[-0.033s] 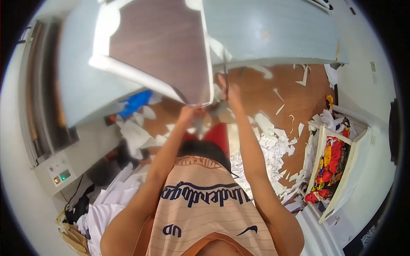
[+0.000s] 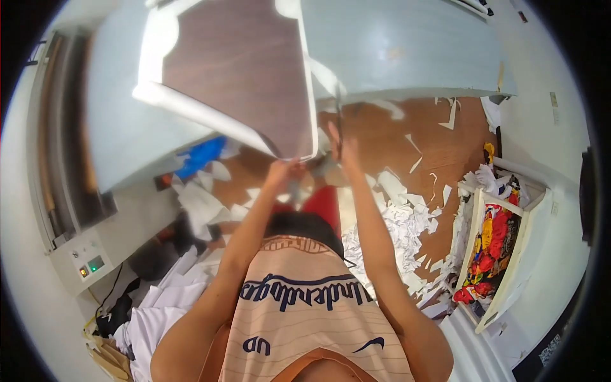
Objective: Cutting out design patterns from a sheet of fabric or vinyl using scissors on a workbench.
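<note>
A dark mauve, shirt-shaped panel point(image 2: 242, 70) with a white margin lies on the pale blue table and hangs over its near edge. I cannot tell whether it is cloth or paper. My left hand point(image 2: 285, 172) is closed on the panel's near corner, the fingers pinching it. To the right, my right hand point(image 2: 345, 149) grips dark scissors point(image 2: 339, 118), which point away from me beside the panel's right edge. From that edge a narrow white strip point(image 2: 328, 77) curls off toward the blades. The left part of the margin is folded or rolled into a white band point(image 2: 203, 118).
White scraps point(image 2: 388, 226) are heaped on the brown floor point(image 2: 382, 137) around my legs. Right of me stands a white-framed bin point(image 2: 490, 248) of colourful cloth. At left are a long machine with a control panel point(image 2: 92, 261) and a white cloth pile point(image 2: 156, 318).
My right hand and the scissors have shifted slightly toward me. The loose white strip reaches a bit farther toward the blades. My left hand has hardly moved.
</note>
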A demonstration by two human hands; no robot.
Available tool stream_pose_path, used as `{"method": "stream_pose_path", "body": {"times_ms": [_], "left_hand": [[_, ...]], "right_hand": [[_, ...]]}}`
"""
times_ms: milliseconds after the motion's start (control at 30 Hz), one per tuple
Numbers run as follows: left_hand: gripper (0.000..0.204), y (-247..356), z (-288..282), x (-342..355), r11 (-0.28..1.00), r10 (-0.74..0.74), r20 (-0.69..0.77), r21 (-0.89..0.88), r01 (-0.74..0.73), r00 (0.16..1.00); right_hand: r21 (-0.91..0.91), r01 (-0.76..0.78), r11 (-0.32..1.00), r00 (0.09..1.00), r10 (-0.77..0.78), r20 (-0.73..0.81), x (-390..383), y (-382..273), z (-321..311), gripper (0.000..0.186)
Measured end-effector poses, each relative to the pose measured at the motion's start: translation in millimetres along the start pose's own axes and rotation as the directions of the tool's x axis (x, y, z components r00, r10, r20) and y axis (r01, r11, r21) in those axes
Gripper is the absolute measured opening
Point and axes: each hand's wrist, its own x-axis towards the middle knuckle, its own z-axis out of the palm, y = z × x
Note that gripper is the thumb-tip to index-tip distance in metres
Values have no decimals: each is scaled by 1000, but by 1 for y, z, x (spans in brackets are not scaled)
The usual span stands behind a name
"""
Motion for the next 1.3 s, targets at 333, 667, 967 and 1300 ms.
{"method": "stream_pose_path", "body": {"times_ms": [333,667,967,1300], "left_hand": [[17,31,5,14,999,42,111,-12,-41,993],[19,6,-9,27,987,132,65,-103,-125,989],[17,1,-9,17,949,277,141,-193,-248,951],[18,-3,-5,21,962,240,114,-161,-221,964]], "right_hand": [[-2,-271,963,956,269,113,-158,109,-33,30],[-78,-282,956,932,292,215,-156,104,14,46],[-79,-150,986,958,165,236,-151,101,25,41],[33,-229,973,950,216,225,-153,95,29,38]]}}
